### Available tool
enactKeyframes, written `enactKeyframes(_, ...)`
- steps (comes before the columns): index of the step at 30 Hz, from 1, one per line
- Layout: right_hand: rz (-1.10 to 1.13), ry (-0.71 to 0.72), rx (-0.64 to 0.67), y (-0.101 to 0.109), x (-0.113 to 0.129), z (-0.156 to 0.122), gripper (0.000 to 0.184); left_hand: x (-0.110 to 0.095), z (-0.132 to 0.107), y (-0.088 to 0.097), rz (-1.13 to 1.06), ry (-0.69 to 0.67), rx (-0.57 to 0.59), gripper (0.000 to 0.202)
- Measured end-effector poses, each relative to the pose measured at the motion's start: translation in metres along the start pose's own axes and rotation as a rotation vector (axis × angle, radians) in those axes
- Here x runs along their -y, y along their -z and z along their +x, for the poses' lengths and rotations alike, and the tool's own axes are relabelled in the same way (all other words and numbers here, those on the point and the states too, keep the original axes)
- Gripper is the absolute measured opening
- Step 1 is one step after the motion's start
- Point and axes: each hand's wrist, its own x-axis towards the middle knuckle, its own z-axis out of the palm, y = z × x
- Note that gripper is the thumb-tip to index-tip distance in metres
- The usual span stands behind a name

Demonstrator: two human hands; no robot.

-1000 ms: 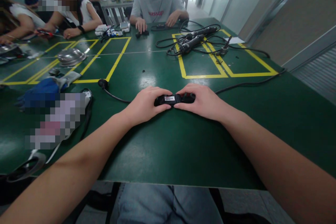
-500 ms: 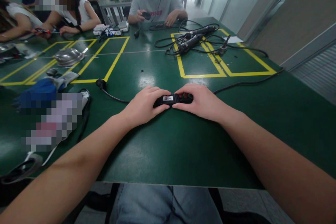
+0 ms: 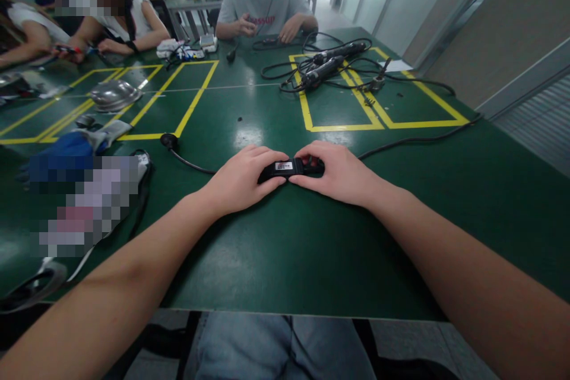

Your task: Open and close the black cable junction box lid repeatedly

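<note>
A small black box-like device (image 3: 282, 167) with a white label lies level in front of me, low over or on the green table (image 3: 285, 237). My left hand (image 3: 240, 181) is closed around its left end, thumb and fingers on opposite edges. My right hand (image 3: 341, 172) pinches its right end, where a bit of red shows between the fingers. The thumbs and fingertips of both hands nearly meet at the device. From beside my left hand a thin black cord runs to a round black plug (image 3: 169, 141). Another black cable (image 3: 401, 141) leads away behind my right hand.
Two black cylindrical tools (image 3: 327, 68) with tangled cables lie within yellow tape lines. At left are a blue glove (image 3: 73, 151), a blurred-out pale object (image 3: 95, 202) and a shiny metal bowl-like part (image 3: 116, 95). A person (image 3: 267, 6) sits opposite, others at left.
My hands hold the same grip, with hardly any shift. Across the table, the dark object in the person's raised hand is no longer seen there.
</note>
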Motion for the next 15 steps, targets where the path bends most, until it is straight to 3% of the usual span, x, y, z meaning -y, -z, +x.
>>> enactKeyframes(15,0.003,0.008,-0.005,-0.0008,-0.0001,-0.0003,0.03,0.0006,-0.0003,0.0002,-0.003,-0.006,-0.005,0.036)
